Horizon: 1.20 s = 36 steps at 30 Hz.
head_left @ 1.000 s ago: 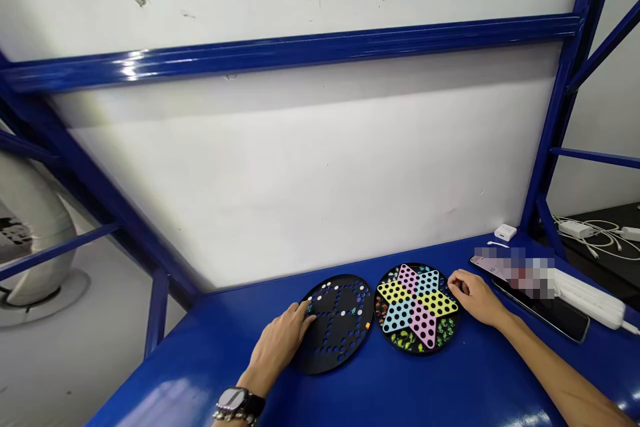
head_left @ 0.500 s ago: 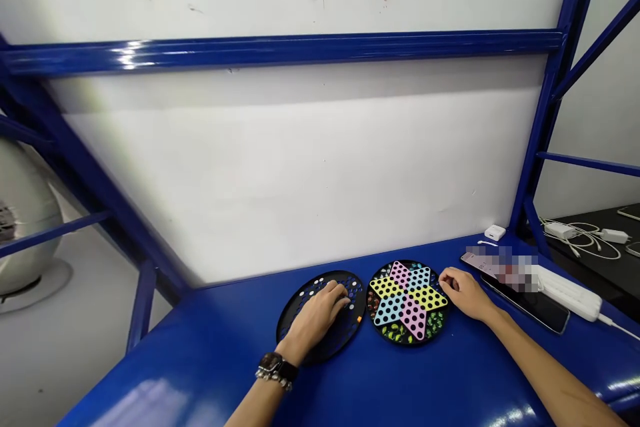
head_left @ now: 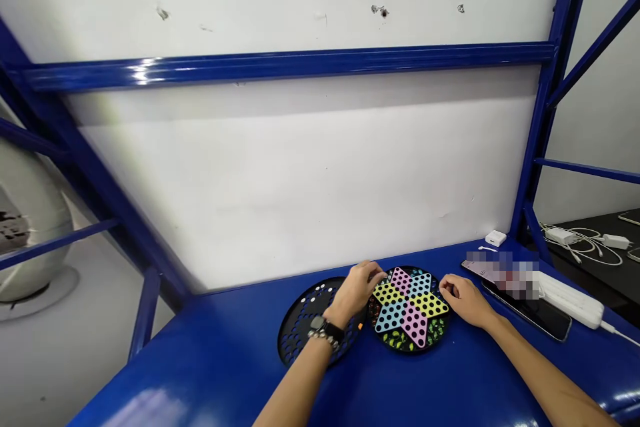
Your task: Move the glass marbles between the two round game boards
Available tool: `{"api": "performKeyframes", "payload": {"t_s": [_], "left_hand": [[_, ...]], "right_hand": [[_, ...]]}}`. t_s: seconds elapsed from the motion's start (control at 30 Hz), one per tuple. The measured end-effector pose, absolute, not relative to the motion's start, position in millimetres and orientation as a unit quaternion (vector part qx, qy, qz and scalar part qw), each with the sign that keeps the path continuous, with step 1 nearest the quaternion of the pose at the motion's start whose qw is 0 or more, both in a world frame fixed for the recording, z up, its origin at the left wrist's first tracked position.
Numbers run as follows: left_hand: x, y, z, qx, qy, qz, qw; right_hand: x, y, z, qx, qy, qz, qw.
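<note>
A round Chinese checkers board [head_left: 419, 332] with a pink, blue and yellow star lies on the blue table, coloured marbles filling the pockets around its star. My left hand [head_left: 358, 288] reaches over to its upper left pocket, thumb and fingers drawn together; what they hold, if anything, is hidden. Beneath my left wrist and forearm is a round black perforated tray [head_left: 293, 330] with a few white marbles [head_left: 320, 288] near its top. My right hand [head_left: 461, 297] rests at the checkers board's right edge, fingers curled in, their contents out of sight.
Two phones [head_left: 530, 310] and a white power strip [head_left: 573, 300] lie to the right. A small white earbud case [head_left: 495, 238] sits at the back. A blue metal frame [head_left: 300, 67] and white wall stand behind the table [head_left: 225, 347].
My left hand has moved right, from over the black tray to the upper left rim of the checkers board. My right hand has stayed about in place. The view has tilted slightly.
</note>
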<state>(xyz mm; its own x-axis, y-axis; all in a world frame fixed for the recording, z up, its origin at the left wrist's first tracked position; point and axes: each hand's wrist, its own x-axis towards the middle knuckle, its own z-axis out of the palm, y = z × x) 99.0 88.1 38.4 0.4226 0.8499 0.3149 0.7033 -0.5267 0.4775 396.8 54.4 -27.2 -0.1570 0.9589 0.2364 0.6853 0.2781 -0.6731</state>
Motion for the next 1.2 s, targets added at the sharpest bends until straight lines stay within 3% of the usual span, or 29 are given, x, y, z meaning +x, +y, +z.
{"api": "performKeyframes", "payload": {"t_s": [0.23,0.57,0.97,1.1,1.2], "left_hand": [[185,147,14,0.834,0.445,0.291,0.144],[183,154,-2,0.852,0.417,0.265,0.175],[132,129,20,0.851,0.443,0.239,0.150],[77,92,28,0.824,0.482,0.245,0.172],[42,58,24,0.816,0.508,0.175,0.215]], "right_hand": [[394,55,-26,-0.559,-0.731,0.212,0.329],[391,55,-26,-0.567,-0.726,0.212,0.327],[394,55,-26,-0.565,-0.733,0.209,0.316],[396,56,-27,-0.560,-0.737,0.209,0.315],[396,56,-27,-0.561,-0.736,0.209,0.316]]}}
